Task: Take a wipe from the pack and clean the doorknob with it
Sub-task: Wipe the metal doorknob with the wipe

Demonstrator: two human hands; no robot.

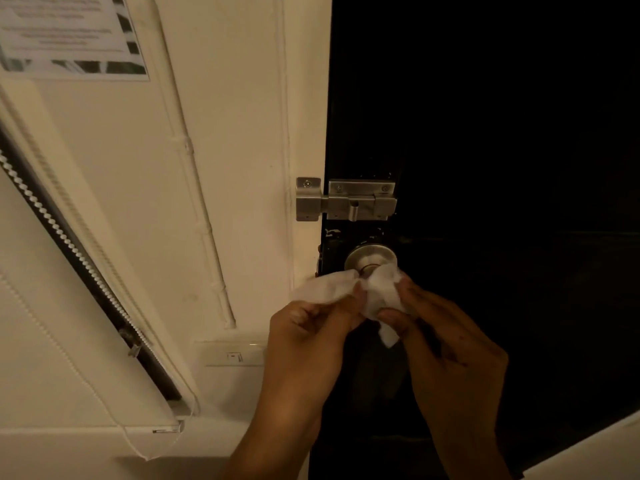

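Both hands, the left hand [313,327] and right hand [446,344], pinch a crumpled white wipe [346,289] against the round silver metal doorknob [370,258] on the black door [502,133].

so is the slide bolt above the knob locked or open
Locked: the slide bolt reaches across the gap from the dark door into its keeper on the cream frame.

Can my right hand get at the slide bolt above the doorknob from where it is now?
Probably yes: nothing stands between the right hand and the slide bolt just above the doorknob. But both hands are gripping the wipe.
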